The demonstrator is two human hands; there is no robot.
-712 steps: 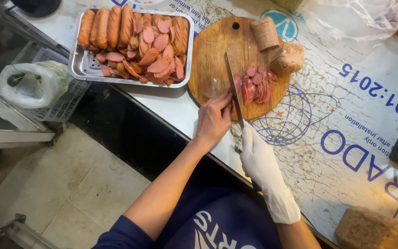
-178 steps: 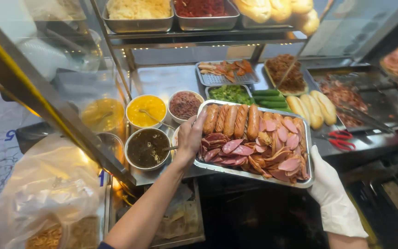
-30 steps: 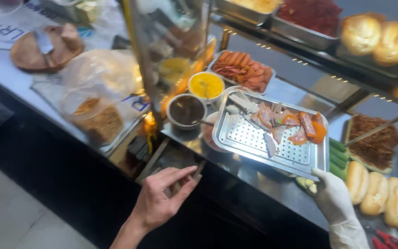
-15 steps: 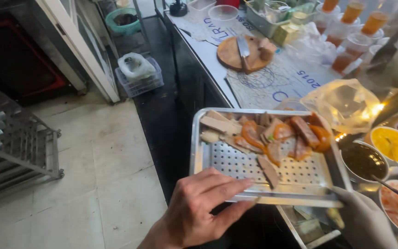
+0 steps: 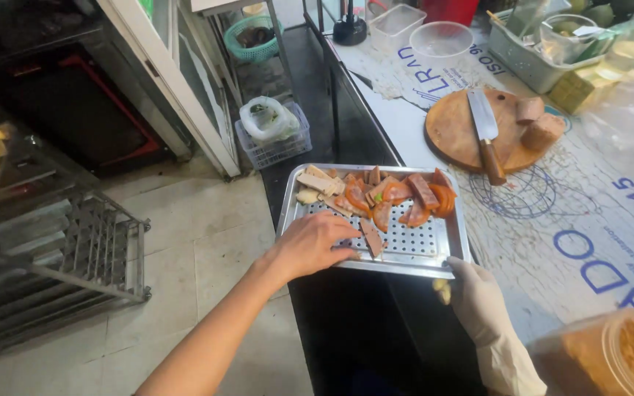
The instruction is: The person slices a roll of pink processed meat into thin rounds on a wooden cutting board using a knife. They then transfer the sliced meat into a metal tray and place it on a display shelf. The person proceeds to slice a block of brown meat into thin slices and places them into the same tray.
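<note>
You are holding the perforated rectangular metal tray (image 5: 412,249) by its near edge with both hands. Your bare left hand (image 5: 310,244) is closing over the tray's near left rim, fingers lying on the holed bottom. Your white-gloved right hand (image 5: 471,293) is gripping the tray's near right corner. Sliced reddish sausage pieces (image 5: 387,194) are lying along the tray's far side. Beyond the tray, a round wooden cutting board (image 5: 456,132) is carrying a wooden-handled knife (image 5: 486,136) on the printed surface (image 5: 596,213).
</note>
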